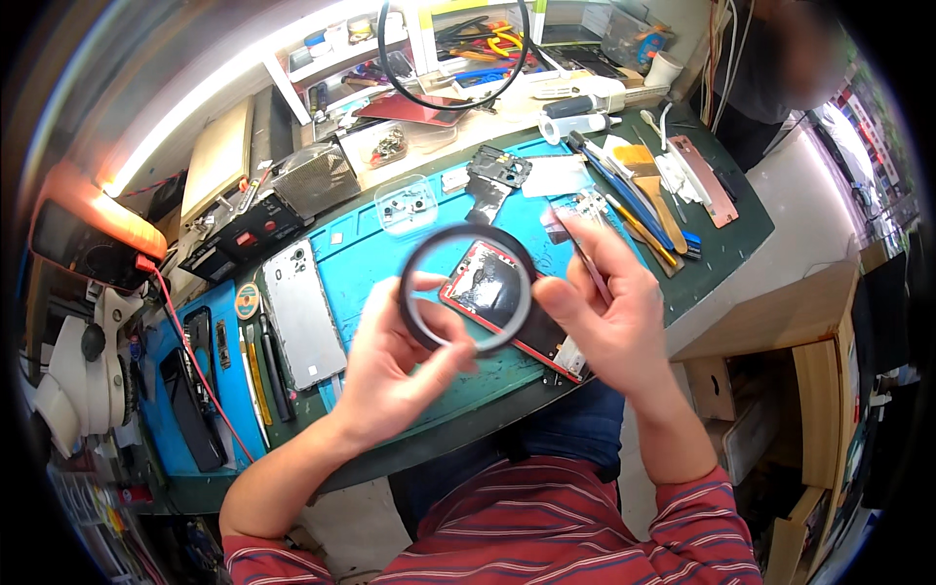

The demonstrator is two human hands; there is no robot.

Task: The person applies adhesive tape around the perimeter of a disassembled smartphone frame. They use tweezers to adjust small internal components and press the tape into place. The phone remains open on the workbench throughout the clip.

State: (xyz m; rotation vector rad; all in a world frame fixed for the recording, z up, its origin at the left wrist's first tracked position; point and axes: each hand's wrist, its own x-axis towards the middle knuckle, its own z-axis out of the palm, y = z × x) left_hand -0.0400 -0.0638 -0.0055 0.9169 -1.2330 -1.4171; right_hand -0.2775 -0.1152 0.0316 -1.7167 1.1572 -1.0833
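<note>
A roll of black tape with a pale inner core is held up by my left hand, its fingers closed round the lower left side. At the roll's right edge, the thumb of my right hand is close to or touching the tape. Pinched in that hand is a slim tool, apparently tweezers, its tip blurred. Below the roll lies an opened phone with a red frame, partly seen through the ring. Near the far side of the mat lies a black phone part.
A blue work mat covers the bench, with a silver phone panel on its left. A clear parts box stands farther back. Brushes and pens lie at right. An orange multimeter stands at far left. Another person is at upper right.
</note>
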